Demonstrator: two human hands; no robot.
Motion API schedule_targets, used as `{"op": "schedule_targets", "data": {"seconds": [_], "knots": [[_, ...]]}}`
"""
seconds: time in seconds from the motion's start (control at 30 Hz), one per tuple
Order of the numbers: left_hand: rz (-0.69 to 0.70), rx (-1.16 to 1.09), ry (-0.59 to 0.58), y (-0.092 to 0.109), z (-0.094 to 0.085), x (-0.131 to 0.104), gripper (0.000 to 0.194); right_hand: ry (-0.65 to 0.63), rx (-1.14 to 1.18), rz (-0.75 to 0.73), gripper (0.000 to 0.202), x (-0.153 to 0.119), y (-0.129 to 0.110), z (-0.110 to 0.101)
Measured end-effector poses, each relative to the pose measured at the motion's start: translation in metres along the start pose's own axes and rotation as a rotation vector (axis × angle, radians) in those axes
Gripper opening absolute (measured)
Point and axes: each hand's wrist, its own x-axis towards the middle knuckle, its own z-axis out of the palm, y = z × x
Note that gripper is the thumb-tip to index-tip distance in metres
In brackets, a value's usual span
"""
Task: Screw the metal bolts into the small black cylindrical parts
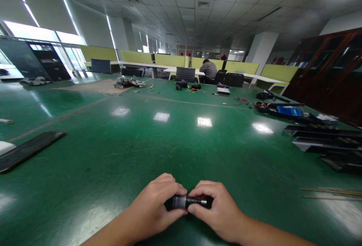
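One small black-and-grey part [179, 202] sits between two bare hands, at six o'clock in the view, just above or on a green tabletop [175, 140]; whether it touches the surface cannot be told. Its long axis runs from nine to three o'clock, the smooth, blocky grey body to the left and a narrower, ribbed black section leading to a shiny, metal-looking cylinder that points toward three.

The left hand [154, 202] is curled in a partly open pinch, fingers over the far side and thumb along the near side of the block. The right hand [220, 208] mirrors it, index finger and thumb arched around the ribbed end, fingertips of both hands nearly meeting.

Around the part, the tabletop is glossy, lightly scratched and bright with reflected lamps. Thin, straight, tan rods [330, 193] lie at three o'clock; long, angular black rails [328, 144] stretch between two and three. Toward two rests a crinkled blue packet [290, 111]. A flat black slab [31, 149] with rounded corners lies between nine and ten, a flat brown sheet [93, 86] between ten and eleven. Beyond the table, toward half past twelve, a person in grey [209, 70] sits bent forward near lime-green partitions [241, 67].
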Motion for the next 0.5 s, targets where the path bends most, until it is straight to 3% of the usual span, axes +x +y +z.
{"op": "schedule_targets", "data": {"seconds": [0.5], "knots": [[-0.044,-0.016,-0.039,-0.0009,-0.0017,-0.0028,0.026,-0.025,-0.014,0.016,0.008,0.0003,-0.0013,-0.001]]}}
